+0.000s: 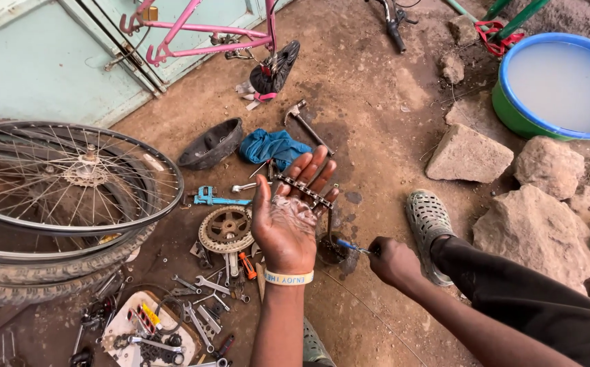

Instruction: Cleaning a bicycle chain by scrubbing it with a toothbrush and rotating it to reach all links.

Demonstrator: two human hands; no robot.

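While the left hand (285, 228) lies spread under the chain (305, 192), the right hand (391, 261) pinches a brush (352, 247); the wet chain might slide off.

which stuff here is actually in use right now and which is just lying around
In use: left hand palm up, bicycle chain draped across its fingers; right hand gripping a small blue-handled tool.

Lying about: hammer, blue cloth, chainring, wheel, wrenches, water basin.
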